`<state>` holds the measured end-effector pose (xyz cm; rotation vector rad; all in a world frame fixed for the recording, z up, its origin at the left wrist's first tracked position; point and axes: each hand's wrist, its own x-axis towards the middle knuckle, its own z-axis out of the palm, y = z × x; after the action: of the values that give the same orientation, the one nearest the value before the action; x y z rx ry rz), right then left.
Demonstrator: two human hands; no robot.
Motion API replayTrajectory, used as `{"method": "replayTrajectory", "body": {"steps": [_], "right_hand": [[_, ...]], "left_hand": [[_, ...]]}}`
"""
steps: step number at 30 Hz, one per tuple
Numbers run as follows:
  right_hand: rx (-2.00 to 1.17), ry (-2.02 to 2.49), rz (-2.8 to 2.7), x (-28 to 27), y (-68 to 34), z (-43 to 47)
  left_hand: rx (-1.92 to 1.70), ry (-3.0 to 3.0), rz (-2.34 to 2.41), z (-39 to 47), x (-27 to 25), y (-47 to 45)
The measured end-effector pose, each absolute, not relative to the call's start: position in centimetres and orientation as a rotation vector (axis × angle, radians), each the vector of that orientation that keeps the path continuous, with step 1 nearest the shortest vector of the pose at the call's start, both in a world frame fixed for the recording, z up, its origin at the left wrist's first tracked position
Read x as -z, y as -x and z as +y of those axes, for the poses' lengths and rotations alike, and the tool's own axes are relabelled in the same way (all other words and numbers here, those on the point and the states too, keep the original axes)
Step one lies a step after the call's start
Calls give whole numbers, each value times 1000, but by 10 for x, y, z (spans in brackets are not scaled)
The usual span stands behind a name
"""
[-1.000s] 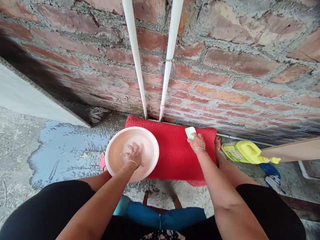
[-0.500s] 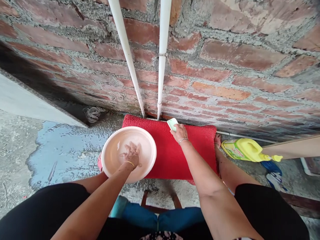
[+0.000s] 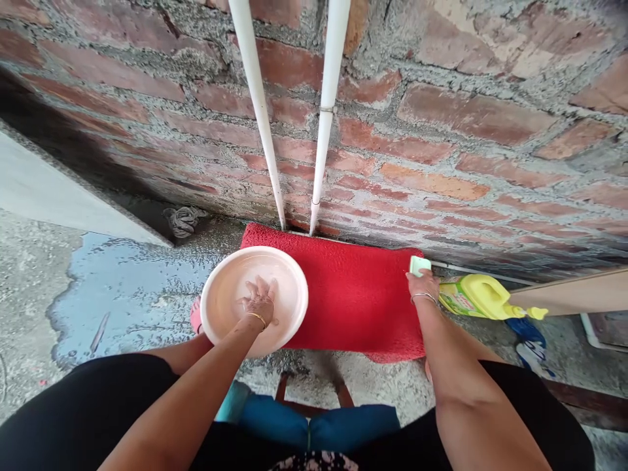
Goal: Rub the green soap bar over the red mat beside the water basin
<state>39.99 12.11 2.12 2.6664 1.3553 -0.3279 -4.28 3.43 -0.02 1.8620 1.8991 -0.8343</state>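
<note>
My left hand rests in the shallow water of a pale pink basin, its fingers spread and holding nothing. The basin stands on the left end of a wet red mat. Over the mat's right end, my right hand has its fingers closed round a small pale green block with rounded corners. The block's underside is hidden, so whether it is a brush or a bar of soap does not show.
A yellow detergent bottle lies just right of the mat. Behind it rises a brick wall with two white pipes. Greyish cloth lies at the wall's foot, beside a slab. Water wets the floor on the left.
My right hand has moved right with the pale green block, from the mat's back middle to its right end. My left hand stays in the basin.
</note>
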Motion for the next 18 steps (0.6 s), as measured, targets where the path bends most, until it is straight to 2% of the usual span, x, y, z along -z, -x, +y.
{"method": "replayTrajectory", "body": {"steps": [3,6,12,15,18], "right_hand": [[362,-2735,1300,-22,-377,117],[479,-2653,1595,-14,-314,118],[724,-2030,2363,-5,-172,113],[690,-1855,2451,-3,-153,110],[644,-1948,2383,2,-181,109]], "left_hand": [[813,-1844,1906,35,3,43],[801,-1811,1912,35,6,44],[808,-1815,1905,35,7,45],[784,-1811,1910,36,7,46],[799,-1797,1913,36,7,45]]}}
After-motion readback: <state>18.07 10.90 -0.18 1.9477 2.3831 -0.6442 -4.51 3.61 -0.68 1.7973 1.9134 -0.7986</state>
